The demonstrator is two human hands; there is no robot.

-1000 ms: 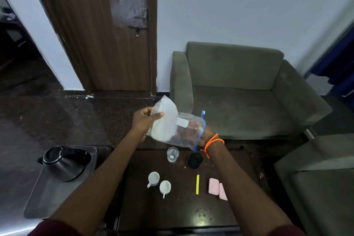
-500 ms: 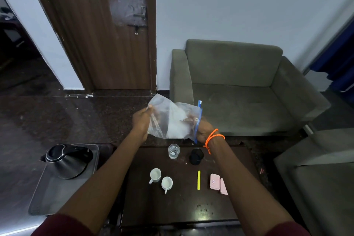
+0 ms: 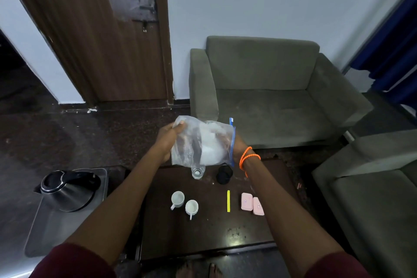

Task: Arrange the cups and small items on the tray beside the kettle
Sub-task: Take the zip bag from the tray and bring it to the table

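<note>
- The left hand is gripping the closed end of a clear zip bag, thumb on top, while the right hand is sitting at the blue zip end, mostly hidden behind the plastic; it seems to be holding the mouth, but I cannot tell how its fingers are set.
- The sofa is standing beyond the hands, against a pale wall, with a wooden door off to the far left and a second seat to the right.
- The dark table is lying below and nearer than the hands, its top scuffed and glossy.
- The tray is waiting well to the left of the left hand, beside the table, carrying the kettle at its far end and bare metal nearer.
- Something white is showing through the bag; I cannot tell what.
- Two white cups are sitting below the bag, just beside each other.
- A glass and a black lid are resting directly under the bag.
- Two pink cases are lying under the right forearm, a yellow stick just left of them.
- Likely the bag is being opened or emptied: keeping the mouth level and lowering it nearer the table would be stopping the contents from dropping onto the glass.
</note>
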